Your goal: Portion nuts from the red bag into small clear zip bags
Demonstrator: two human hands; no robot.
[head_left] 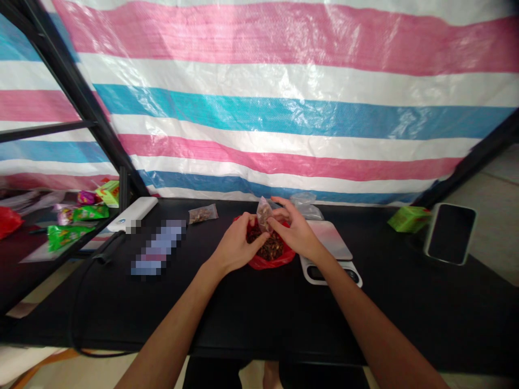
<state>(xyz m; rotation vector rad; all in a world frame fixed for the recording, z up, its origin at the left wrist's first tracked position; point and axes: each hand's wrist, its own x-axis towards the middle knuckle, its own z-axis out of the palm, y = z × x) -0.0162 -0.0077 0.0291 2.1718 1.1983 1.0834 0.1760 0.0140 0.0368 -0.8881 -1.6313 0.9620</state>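
A red plastic bag [271, 261] lies open on the black table [251, 313], filled with dark brown dried pieces. Over it my left hand [237, 246] and my right hand [295, 232] together hold a small clear pouch [264, 214] with some of the brown pieces inside. Both hands pinch the pouch near its top, fingers curled. A filled clear pouch [203, 214] lies further left on the table. Right beside my right hand stands a small white digital scale [330, 246], with crumpled clear bags [306, 204] behind it.
A white power bank [133, 213] with a black cable sits at the left. Green and pink snack packets [77, 216] lie on a side table. A green box [409, 219] and a dark phone [450, 233] stand at the right. A striped tarp [284, 97] hangs behind.
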